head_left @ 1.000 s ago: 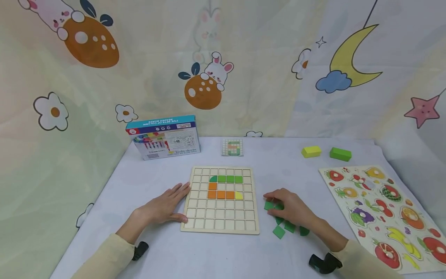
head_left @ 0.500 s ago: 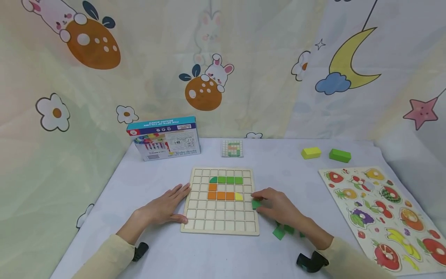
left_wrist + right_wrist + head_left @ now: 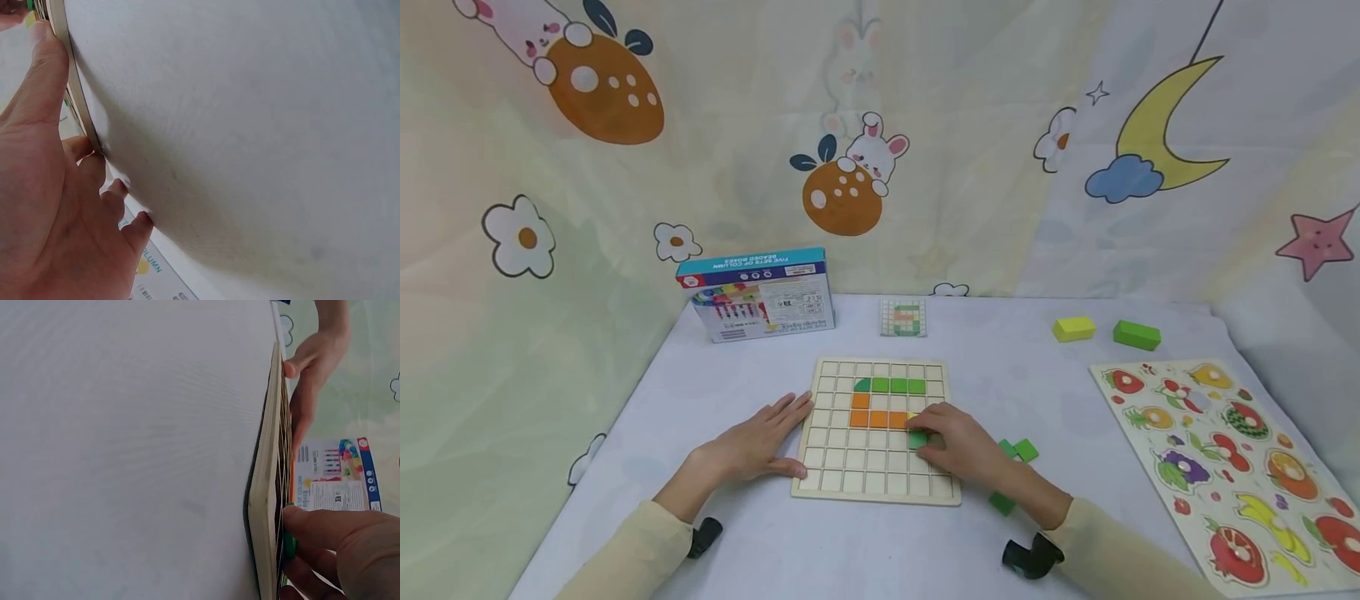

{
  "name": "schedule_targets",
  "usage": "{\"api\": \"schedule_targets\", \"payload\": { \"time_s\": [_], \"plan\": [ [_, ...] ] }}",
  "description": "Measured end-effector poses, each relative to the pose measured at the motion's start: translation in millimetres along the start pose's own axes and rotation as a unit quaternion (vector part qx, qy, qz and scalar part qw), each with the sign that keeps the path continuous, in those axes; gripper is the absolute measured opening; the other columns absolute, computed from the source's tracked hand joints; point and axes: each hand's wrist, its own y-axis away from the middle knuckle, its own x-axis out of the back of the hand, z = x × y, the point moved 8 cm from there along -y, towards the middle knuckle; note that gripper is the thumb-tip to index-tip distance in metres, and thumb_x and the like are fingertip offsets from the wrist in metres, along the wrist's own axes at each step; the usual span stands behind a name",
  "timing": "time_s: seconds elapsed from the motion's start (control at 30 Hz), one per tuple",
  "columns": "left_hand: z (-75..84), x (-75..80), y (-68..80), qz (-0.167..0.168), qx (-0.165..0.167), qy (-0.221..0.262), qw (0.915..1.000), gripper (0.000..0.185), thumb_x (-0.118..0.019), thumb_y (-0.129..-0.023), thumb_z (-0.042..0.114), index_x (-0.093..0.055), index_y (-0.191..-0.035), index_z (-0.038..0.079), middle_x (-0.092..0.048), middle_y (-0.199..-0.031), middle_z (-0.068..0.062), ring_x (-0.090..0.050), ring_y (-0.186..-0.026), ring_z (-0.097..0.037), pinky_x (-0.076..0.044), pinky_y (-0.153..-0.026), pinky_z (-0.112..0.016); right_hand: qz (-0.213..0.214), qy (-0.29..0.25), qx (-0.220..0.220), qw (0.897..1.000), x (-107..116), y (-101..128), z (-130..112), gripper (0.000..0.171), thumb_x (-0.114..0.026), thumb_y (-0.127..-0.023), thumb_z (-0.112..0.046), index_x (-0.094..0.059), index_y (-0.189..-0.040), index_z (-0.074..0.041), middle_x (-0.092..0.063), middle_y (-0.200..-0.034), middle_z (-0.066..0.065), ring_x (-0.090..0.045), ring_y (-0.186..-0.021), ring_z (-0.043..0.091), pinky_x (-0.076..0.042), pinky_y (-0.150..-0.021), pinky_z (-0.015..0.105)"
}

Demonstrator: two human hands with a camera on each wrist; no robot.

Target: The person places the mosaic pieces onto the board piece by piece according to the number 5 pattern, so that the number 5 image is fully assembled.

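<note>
A wooden grid board point(image 3: 850, 483) lies flat on the table, with green tiles point(image 3: 897, 385) in its second row and orange tiles point(image 3: 877, 419) below them. My right hand point(image 3: 943, 442) is over the board's right part and pinches a green tile point(image 3: 917, 439) just under the yellow tile. In the right wrist view the fingertips point(image 3: 306, 528) press that green tile point(image 3: 289, 542) against the board point(image 3: 269, 487). My left hand point(image 3: 760, 442) rests flat against the board's left edge, fingers straight; its thumb point(image 3: 37, 69) touches the board rim point(image 3: 75, 87).
Loose green tiles point(image 3: 1018, 452) lie right of the board. A pattern card point(image 3: 903, 318) and a toy box point(image 3: 757, 294) stand at the back. Yellow point(image 3: 1072, 328) and green point(image 3: 1137, 335) blocks sit back right, a fruit puzzle point(image 3: 1225, 450) at the right.
My right hand picked a green tile from the loose pile and carried it left onto the board, below the yellow tile. The left hand stayed in place.
</note>
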Motion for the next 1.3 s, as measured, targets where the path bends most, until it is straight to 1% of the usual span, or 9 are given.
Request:
{"api": "schedule_targets", "payload": {
  "time_s": [0.33, 0.43, 0.6, 0.73, 0.83, 0.97, 1.07, 1.2, 1.3],
  "plan": [
    [-0.4, 0.0, -0.7, -0.003, 0.006, 0.002, 1.0000, 0.104, -0.064, -0.079, 0.063, -0.017, -0.156, 0.011, -0.014, -0.164, -0.008, -0.011, -0.151, -0.034, -0.020, -0.121, -0.055, 0.007, 0.010, -0.007, 1.000, 1.7, -0.4, -1.8, 0.035, -0.079, -0.080, -0.015, -0.070, -0.114, -0.011, -0.067, -0.113, 0.002, -0.060, -0.105, 0.018, -0.055, -0.091, 0.033],
    [-0.2, -0.5, -0.9, -0.004, 0.006, 0.004, 1.0000, 0.104, -0.064, -0.079, 0.063, -0.017, -0.156, 0.011, -0.014, -0.164, -0.008, -0.011, -0.151, -0.034, -0.020, -0.121, -0.055, 0.011, 0.011, -0.020, 1.000, 6.9, 2.2, 2.2, 0.036, -0.079, -0.080, -0.015, -0.070, -0.115, -0.011, -0.068, -0.111, 0.000, -0.061, -0.101, 0.016, -0.056, -0.087, 0.030],
    [0.3, -0.5, -1.4, -0.004, 0.003, 0.000, 1.0000, 0.104, -0.063, -0.079, 0.064, -0.017, -0.156, 0.011, -0.014, -0.164, -0.008, -0.011, -0.151, -0.034, -0.019, -0.121, -0.055, 0.034, 0.011, -0.058, 0.998, 26.7, 13.9, 22.9, 0.036, -0.077, -0.082, -0.013, -0.069, -0.117, -0.014, -0.069, -0.106, -0.004, -0.060, -0.093, 0.013, -0.055, -0.077, 0.025],
    [0.8, 0.2, -1.0, -0.003, 0.002, -0.002, 1.0000, 0.104, -0.063, -0.079, 0.064, -0.018, -0.156, 0.010, -0.014, -0.164, -0.008, -0.011, -0.151, -0.035, -0.019, -0.121, -0.055, 0.054, 0.017, -0.077, 0.995, 47.8, 26.7, 44.1, 0.037, -0.076, -0.082, -0.011, -0.068, -0.118, -0.013, -0.069, -0.105, -0.003, -0.061, -0.093, 0.013, -0.056, -0.078, 0.029],
    [0.8, 0.2, -0.9, -0.006, 0.005, -0.001, 1.0000, 0.104, -0.063, -0.079, 0.064, -0.017, -0.156, 0.011, -0.014, -0.164, -0.008, -0.011, -0.151, -0.034, -0.019, -0.121, -0.054, 0.057, 0.024, -0.092, 0.994, 62.0, 37.1, 59.5, 0.039, -0.076, -0.082, -0.011, -0.067, -0.120, -0.012, -0.070, -0.105, 0.000, -0.061, -0.093, 0.015, -0.057, -0.081, 0.035],
    [1.1, -0.1, -1.6, -0.006, 0.005, 0.001, 1.0000, 0.104, -0.063, -0.079, 0.063, -0.017, -0.156, 0.011, -0.014, -0.164, -0.008, -0.011, -0.151, -0.035, -0.020, -0.121, -0.055, 0.031, 0.012, -0.122, 0.992, 74.8, 55.8, 80.5, 0.040, -0.074, -0.084, -0.010, -0.065, -0.123, -0.012, -0.070, -0.110, 0.002, -0.061, -0.097, 0.019, -0.056, -0.085, 0.042],
    [1.3, -0.7, -1.7, -0.006, 0.004, 0.001, 1.0000, 0.104, -0.064, -0.079, 0.063, -0.017, -0.156, 0.010, -0.014, -0.164, -0.009, -0.011, -0.151, -0.035, -0.020, -0.120, -0.055, -0.009, -0.004, -0.127, 0.992, 78.3, 70.5, 92.6, 0.042, -0.073, -0.084, -0.010, -0.064, -0.124, -0.013, -0.069, -0.116, 0.001, -0.060, -0.101, 0.020, -0.055, -0.088, 0.038],
    [0.5, -0.2, -1.4, -0.008, 0.010, -0.002, 0.9999, 0.104, -0.063, -0.079, 0.064, -0.017, -0.156, 0.011, -0.014, -0.164, -0.008, -0.011, -0.151, -0.035, -0.020, -0.121, -0.055, -0.049, -0.023, -0.093, 0.994, 76.3, 85.2, 100.0, 0.044, -0.077, -0.082, -0.014, -0.064, -0.124, -0.013, -0.068, -0.120, 0.001, -0.061, -0.106, 0.018, -0.055, -0.090, 0.029],
    [0.3, 0.8, -0.9, -0.010, 0.015, -0.004, 0.9998, 0.104, -0.063, -0.079, 0.064, -0.017, -0.156, 0.011, -0.014, -0.164, -0.008, -0.011, -0.151, -0.034, -0.020, -0.121, -0.054, -0.044, -0.025, -0.058, 0.997, 72.6, 90.3, 99.6, 0.045, -0.078, -0.080, -0.015, -0.065, -0.123, -0.013, -0.068, -0.120, 0.001, -0.061, -0.110, 0.013, -0.053, -0.092, 0.022]
  ]
}}
